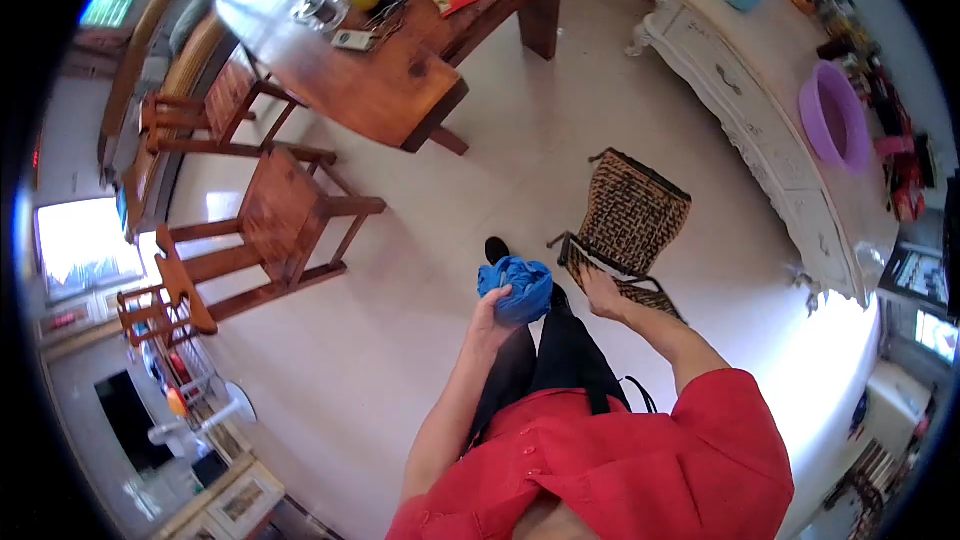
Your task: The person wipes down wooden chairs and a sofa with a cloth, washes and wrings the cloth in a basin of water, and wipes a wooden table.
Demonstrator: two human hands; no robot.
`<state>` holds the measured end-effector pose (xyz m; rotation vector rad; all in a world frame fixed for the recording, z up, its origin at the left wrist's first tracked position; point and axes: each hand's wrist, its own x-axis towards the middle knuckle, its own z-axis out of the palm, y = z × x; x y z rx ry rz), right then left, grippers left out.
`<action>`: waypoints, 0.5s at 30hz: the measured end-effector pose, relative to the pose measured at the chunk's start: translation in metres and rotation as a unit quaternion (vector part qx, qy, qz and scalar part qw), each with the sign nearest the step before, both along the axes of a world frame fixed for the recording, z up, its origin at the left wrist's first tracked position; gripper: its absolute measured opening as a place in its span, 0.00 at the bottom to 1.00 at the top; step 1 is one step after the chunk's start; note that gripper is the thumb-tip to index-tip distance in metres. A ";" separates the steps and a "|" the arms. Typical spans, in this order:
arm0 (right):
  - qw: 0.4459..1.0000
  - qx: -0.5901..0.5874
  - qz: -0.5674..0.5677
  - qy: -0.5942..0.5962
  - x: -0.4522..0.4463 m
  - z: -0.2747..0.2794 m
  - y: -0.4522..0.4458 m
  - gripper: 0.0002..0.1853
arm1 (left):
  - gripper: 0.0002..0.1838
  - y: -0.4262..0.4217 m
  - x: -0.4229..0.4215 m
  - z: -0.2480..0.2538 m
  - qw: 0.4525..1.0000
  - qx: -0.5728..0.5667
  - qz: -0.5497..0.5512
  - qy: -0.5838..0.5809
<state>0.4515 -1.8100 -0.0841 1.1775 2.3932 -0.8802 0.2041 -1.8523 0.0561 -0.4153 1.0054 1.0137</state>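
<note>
A crumpled blue cloth-like bundle (pixel 524 288) is held in front of my legs by my left hand (pixel 492 308), whose fingers close around its near left side. Whether it is fabric or a bag, I cannot tell. My right hand (pixel 604 296) reaches down to a low woven chair (pixel 636 212) in brown and black with a dark frame. Its fingers are bent over the near part of the chair, and their tips are partly hidden. The woven panel spreads away from me over the floor. My black shoe (pixel 496 249) shows just beyond the blue bundle.
A wooden table (pixel 400 90) with assorted items stands ahead left, and wooden chairs (pixel 285 205) stand at the left. A cream cabinet (pixel 740 105) carrying a purple basin (pixel 808 120) lines the right. A white fan (pixel 232 408) is at lower left.
</note>
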 end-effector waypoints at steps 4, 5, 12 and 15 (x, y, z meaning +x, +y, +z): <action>0.991 0.032 0.116 -0.051 0.066 0.027 -0.028 0.35 | 0.27 0.056 -0.008 0.014 0.997 0.021 -0.071 -0.025; 0.986 0.048 0.125 -0.099 0.083 0.029 -0.041 0.33 | 0.26 0.069 -0.012 0.011 0.995 0.030 -0.091 -0.024; 0.909 -0.118 0.002 -0.400 0.096 0.031 -0.063 0.30 | 0.25 0.153 -0.046 -0.019 0.975 0.074 -0.207 -0.010; 0.886 -0.177 -0.124 -0.409 0.070 0.026 -0.073 0.32 | 0.25 0.183 -0.049 -0.006 0.971 0.056 -0.233 -0.023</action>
